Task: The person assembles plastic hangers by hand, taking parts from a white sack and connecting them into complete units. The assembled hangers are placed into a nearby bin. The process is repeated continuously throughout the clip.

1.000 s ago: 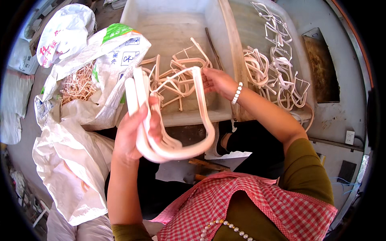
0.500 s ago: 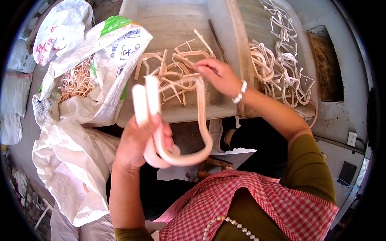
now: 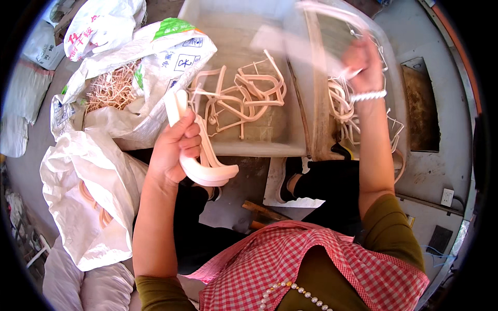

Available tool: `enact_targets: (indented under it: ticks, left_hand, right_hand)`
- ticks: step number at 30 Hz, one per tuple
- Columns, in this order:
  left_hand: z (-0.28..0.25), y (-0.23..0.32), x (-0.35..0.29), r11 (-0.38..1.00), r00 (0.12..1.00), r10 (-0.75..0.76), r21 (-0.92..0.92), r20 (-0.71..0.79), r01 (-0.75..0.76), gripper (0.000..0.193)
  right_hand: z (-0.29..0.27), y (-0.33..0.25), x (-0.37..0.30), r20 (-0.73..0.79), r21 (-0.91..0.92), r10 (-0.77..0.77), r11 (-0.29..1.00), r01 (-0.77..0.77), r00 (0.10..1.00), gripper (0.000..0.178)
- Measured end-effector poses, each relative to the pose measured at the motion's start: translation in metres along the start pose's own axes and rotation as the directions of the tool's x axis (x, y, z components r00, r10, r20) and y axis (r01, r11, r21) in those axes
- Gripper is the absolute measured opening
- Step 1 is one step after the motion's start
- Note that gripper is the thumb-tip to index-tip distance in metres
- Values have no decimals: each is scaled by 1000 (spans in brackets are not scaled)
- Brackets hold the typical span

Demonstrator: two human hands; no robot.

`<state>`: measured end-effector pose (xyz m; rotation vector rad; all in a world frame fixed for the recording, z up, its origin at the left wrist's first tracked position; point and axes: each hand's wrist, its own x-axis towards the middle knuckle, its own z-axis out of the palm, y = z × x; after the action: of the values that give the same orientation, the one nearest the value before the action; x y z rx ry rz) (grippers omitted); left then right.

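Observation:
My left hand (image 3: 179, 137) is closed round a small stack of pale pink, curved plastic strips (image 3: 210, 173), held in front of the left tub. Their bent lower ends hang toward my knees. Raised above the right tub, my right hand (image 3: 365, 65) is smeared by motion, with fingers bent round a pale U-shaped plastic strip (image 3: 290, 49) that is also blurred. Below that hand lies a heap of similar bent strips (image 3: 340, 98), partly hidden by my forearm. A loose tangle of strips with thin stems (image 3: 249, 96) rests in the left tub (image 3: 233, 149).
An open sack (image 3: 179, 41) at the left holds many thin pink scraps (image 3: 114, 88). Nearer me, a white sack (image 3: 62, 176) has some curved strips inside. A thin rod (image 3: 298, 98) leans along the left tub's right wall. A wooden piece (image 3: 265, 211) lies between my feet.
My right hand has swung from the left tub to above the right one, with a strip in it. The left hand has risen slightly; the tall right-hand arm of its bundle no longer shows.

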<state>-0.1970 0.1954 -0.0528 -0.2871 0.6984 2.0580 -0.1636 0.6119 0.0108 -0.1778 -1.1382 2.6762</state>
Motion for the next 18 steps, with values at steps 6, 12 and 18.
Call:
enact_targets:
  ticks: [6, 12, 18]
  left_hand:
    - [3, 0, -5, 978, 997, -36, -201, 70, 49, 16]
    - [25, -13, 9, 997, 995, 76, 12, -58, -75, 43]
    - [35, -30, -2, 981, 988, 94, 180, -123, -71, 57]
  right_hand:
    - [-39, -58, 1, -574, -293, -526, 847, 443, 627, 37]
    - [53, 94, -102, 169, -866, -200, 437, 242, 965, 19]
    - [65, 150, -151, 646, -761, 311, 324, 562, 697, 31]
